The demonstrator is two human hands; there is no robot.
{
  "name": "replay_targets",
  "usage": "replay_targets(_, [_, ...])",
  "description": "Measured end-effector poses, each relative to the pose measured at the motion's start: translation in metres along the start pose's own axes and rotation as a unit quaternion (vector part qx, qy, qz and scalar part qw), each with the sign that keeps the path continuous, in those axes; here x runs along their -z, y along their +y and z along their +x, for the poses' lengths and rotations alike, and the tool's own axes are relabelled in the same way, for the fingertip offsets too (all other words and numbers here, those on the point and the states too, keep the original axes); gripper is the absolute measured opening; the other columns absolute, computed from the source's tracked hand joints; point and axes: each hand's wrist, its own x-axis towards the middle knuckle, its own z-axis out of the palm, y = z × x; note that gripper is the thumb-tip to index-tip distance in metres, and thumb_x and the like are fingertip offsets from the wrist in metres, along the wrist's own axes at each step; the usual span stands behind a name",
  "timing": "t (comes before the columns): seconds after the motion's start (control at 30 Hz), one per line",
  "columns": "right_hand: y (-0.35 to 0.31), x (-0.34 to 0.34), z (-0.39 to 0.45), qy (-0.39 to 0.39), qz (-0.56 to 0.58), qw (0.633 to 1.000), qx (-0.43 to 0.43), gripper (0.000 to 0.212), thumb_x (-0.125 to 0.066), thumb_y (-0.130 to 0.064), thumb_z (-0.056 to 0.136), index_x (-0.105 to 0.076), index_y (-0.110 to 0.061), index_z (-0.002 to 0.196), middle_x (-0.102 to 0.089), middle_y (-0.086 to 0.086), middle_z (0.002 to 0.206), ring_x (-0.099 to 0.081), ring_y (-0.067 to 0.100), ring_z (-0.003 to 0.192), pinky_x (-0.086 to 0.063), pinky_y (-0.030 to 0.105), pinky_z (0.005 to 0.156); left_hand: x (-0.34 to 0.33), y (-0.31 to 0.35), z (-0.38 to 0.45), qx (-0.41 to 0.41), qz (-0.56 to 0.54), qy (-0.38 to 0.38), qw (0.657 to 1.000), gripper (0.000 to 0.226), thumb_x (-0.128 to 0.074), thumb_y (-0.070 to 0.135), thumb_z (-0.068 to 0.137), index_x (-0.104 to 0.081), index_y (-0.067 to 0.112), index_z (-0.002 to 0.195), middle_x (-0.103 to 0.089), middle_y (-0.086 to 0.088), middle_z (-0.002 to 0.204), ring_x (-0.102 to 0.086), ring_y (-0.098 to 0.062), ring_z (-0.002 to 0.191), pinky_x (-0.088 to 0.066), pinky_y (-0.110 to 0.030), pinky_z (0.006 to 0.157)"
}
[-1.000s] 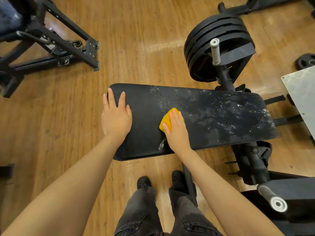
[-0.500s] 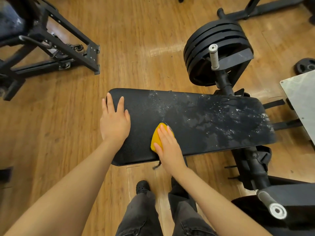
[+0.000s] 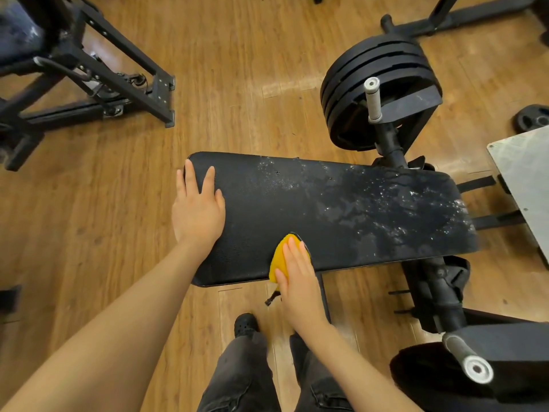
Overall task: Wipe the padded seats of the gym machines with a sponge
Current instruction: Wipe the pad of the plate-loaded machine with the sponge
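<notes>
Right hand: the right hand [image 3: 298,282] lies flat, fingers together and stretched out, pressing down on top of a yellow sponge [image 3: 278,261]; it presses rather than curls round it.
Sponge: sits at the near edge of the padded seat [image 3: 341,209], partly over the edge, with only its left and front parts showing from under the fingers.
Left hand: the left hand [image 3: 198,210] is spread open, palm down, resting on the left end of the pad and holding nothing; its outer fingers hang over the end.
Padded seat: long, black, lying crosswise in front of the person; the left part looks matt and even, the right part carries pale specks and wet-looking patches.
Dangling bit: a small dark strap or tag [image 3: 272,298] hangs just below the sponge; I cannot tell what it belongs to.
Behind the pad: a stack of black weight plates [image 3: 374,72] on a post with a grey grip [image 3: 373,100].
Far left: a black machine frame [image 3: 89,69] stands well apart on the wooden floor [image 3: 237,69].
Below: dark trousers and black shoes [image 3: 246,324] near the seat.
</notes>
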Motion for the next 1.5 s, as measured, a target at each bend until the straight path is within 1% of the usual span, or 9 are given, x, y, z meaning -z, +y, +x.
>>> replay_targets(0.2, [0.000, 0.026, 0.099, 0.028, 0.004, 0.999, -0.047, 0.057, -0.039, -0.031, 0.101, -0.019, -0.012, 0.152, -0.015, 0.001, 0.160, -0.006, 0.021, 0.148, -0.022, 0.040, 0.118, 0.000, 0.000, 0.000, -0.001, -0.002, -0.002, 1.000, 0.051, -0.032, 0.035, 0.101, -0.023, 0.026, 0.151, -0.001, -0.009, 0.161, -0.004, -0.028, 0.148, -0.045, -0.041, 0.093])
replay_targets(0.27, [-0.001, 0.029, 0.108, 0.039, 0.008, 0.998, -0.050, 0.058, -0.039, -0.031, 0.102, -0.018, -0.012, 0.152, -0.015, 0.001, 0.160, -0.007, 0.021, 0.148, -0.022, 0.039, 0.118, 0.001, 0.000, 0.001, -0.001, -0.005, -0.001, 1.000, 0.051, -0.032, 0.035, 0.101, -0.024, 0.026, 0.151, -0.001, -0.009, 0.161, -0.004, -0.028, 0.148, -0.045, -0.042, 0.094])
replay_targets(0.53, [0.017, 0.008, -0.007, 0.048, 0.014, 0.996, -0.076, 0.062, -0.039, -0.035, 0.100, -0.013, -0.016, 0.153, -0.010, -0.006, 0.160, -0.004, 0.011, 0.148, -0.008, 0.020, 0.114, 0.001, 0.000, 0.001, 0.005, -0.007, -0.006, 1.000, 0.052, -0.032, 0.036, 0.101, -0.022, 0.027, 0.151, 0.001, -0.008, 0.161, -0.003, -0.028, 0.148, -0.045, -0.040, 0.092])
replay_targets(0.7, [0.035, 0.030, 0.074, 0.059, 0.021, 0.994, -0.090, 0.063, -0.039, -0.032, 0.101, -0.011, -0.012, 0.153, -0.013, 0.001, 0.160, -0.007, 0.018, 0.148, -0.017, 0.038, 0.120, 0.001, 0.000, 0.001, 0.000, -0.005, -0.004, 1.000, 0.052, -0.032, 0.035, 0.101, -0.023, 0.026, 0.151, -0.001, -0.009, 0.161, -0.004, -0.029, 0.148, -0.047, -0.041, 0.090])
replay_targets(0.9, [0.036, 0.043, 0.112, 0.091, 0.025, 0.988, -0.119, 0.062, -0.039, -0.032, 0.101, -0.013, -0.010, 0.152, -0.017, 0.003, 0.160, -0.010, 0.020, 0.148, -0.022, 0.043, 0.118, 0.001, 0.000, 0.001, -0.001, -0.006, -0.006, 1.000, 0.052, -0.033, 0.035, 0.101, -0.023, 0.026, 0.151, -0.002, -0.009, 0.161, -0.005, -0.029, 0.147, -0.048, -0.042, 0.089])
replay_targets(1.13, [0.038, 0.015, 0.011, 0.088, 0.032, 0.992, -0.080, 0.056, -0.037, -0.029, 0.102, -0.018, -0.014, 0.152, -0.014, -0.003, 0.159, -0.002, 0.001, 0.142, -0.005, 0.018, 0.115, 0.000, 0.000, 0.001, 0.001, -0.009, -0.007, 1.000, 0.052, -0.033, 0.034, 0.101, -0.023, 0.026, 0.151, -0.002, -0.010, 0.161, -0.005, -0.029, 0.147, -0.047, -0.044, 0.090])
replay_targets(1.27, [0.060, 0.031, 0.051, 0.083, 0.013, 0.995, -0.053, 0.054, -0.039, -0.026, 0.102, -0.022, -0.012, 0.151, -0.019, 0.001, 0.159, -0.012, 0.015, 0.147, -0.009, 0.027, 0.120, 0.000, 0.000, 0.001, 0.001, -0.007, -0.005, 1.000, 0.052, -0.033, 0.034, 0.100, -0.023, 0.026, 0.151, -0.002, -0.010, 0.161, -0.005, -0.030, 0.147, -0.047, -0.044, 0.091])
replay_targets(1.37, [0.080, 0.047, 0.098, 0.097, 0.033, 0.990, -0.096, 0.054, -0.038, -0.028, 0.101, -0.025, -0.010, 0.150, -0.024, 0.003, 0.157, -0.018, 0.020, 0.146, -0.017, 0.037, 0.120, -0.001, -0.001, 0.001, 0.000, -0.003, -0.004, 1.000, 0.053, -0.032, 0.035, 0.100, -0.024, 0.026, 0.151, -0.002, -0.010, 0.161, -0.006, -0.029, 0.147, -0.047, -0.043, 0.091])
replay_targets(1.5, [0.082, 0.057, 0.121, 0.119, 0.043, 0.980, -0.152, 0.058, -0.039, -0.030, 0.102, -0.016, -0.010, 0.152, -0.021, 0.006, 0.158, -0.016, 0.020, 0.147, -0.017, 0.035, 0.119, -0.001, -0.001, 0.001, 0.000, -0.009, -0.003, 1.000, 0.052, -0.033, 0.035, 0.100, -0.023, 0.026, 0.151, -0.001, -0.009, 0.161, -0.004, -0.029, 0.148, -0.045, -0.044, 0.094])
